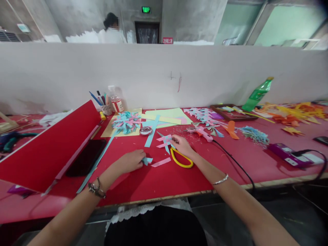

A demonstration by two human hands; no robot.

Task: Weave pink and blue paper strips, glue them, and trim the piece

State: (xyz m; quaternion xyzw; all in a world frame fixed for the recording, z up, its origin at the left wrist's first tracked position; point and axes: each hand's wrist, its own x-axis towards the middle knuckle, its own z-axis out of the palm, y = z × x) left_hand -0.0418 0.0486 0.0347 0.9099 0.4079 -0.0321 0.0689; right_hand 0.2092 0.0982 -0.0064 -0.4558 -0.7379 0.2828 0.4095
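My left hand [133,160] is closed, its fingertips pinching a small piece of light blue paper [147,161] just above the red tabletop. My right hand [182,145] is closed at the edge of a small cluster of pink and blue paper strips [164,141]. Below that hand lies a pair of scissors [182,166] with yellow handles; most of its metal part is hidden by the hand and paper. Between my hands rests a loose pink paper strip [161,162]. Farther back lie a blue strip [153,131] and a round tin [146,131].
A pink glue gun [202,132] with a black cord lies to the right. A fringed paper bundle [126,122] sits back left. A red board [55,147] leans beside a black phone [86,158]. A green bottle [258,94] stands tilted near the white partition [153,75].
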